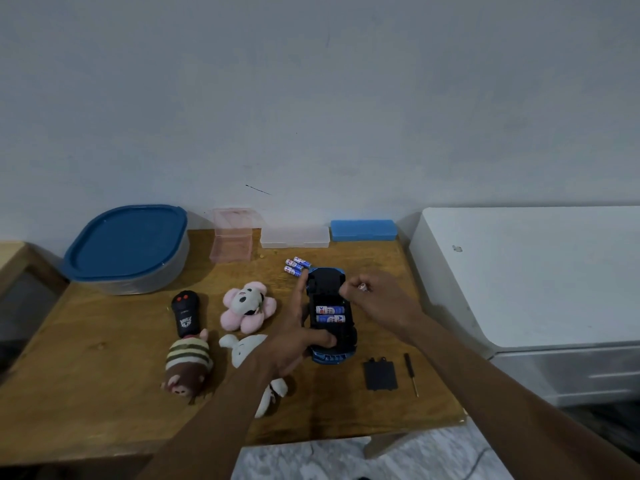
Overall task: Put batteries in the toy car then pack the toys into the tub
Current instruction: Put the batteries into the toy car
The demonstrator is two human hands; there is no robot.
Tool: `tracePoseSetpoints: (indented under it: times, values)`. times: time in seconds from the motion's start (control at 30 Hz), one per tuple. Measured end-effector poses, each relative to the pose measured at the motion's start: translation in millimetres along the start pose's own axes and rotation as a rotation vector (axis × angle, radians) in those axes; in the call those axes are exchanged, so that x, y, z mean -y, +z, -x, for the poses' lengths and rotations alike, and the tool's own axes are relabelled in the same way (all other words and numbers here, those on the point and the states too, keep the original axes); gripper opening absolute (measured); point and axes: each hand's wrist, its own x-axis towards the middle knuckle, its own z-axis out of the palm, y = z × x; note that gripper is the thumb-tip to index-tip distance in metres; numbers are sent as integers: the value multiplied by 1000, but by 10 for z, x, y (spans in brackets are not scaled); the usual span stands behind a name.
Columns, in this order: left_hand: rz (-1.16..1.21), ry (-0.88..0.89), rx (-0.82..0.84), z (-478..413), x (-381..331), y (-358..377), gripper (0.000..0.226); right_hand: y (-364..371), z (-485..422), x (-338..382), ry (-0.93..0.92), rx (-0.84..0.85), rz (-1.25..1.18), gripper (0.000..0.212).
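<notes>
A blue toy car (330, 355) lies upside down on the wooden table (104, 410), its battery bay open with two batteries (330, 314) in it. My left hand (298, 336) grips the car's left side, thumb on its near end. My right hand (374, 299) hovers just right of the car and pinches a battery (362, 287), of which only an end shows. Three loose batteries (296, 266) lie beyond the car. The grey tub with a blue lid (128, 249) stands shut at the back left.
A black remote (186, 313), a pink plush (247, 306), a striped monkey plush (187, 365) and a white plush (244, 348) lie left of the car. The black battery cover (380, 375) and a screwdriver (411, 374) lie at the front right. Small plastic boxes (294, 236) line the wall.
</notes>
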Motion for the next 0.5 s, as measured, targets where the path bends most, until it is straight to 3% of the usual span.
tracePoseSetpoints:
  times: [0.2,0.5]
  values:
    - [11,-75,114,22,-2,-49,117,54,36,-28,-190,53,326,17]
    - [-29,-197,236,52,13,-148,115,59,34,-12,-309,271,581,27]
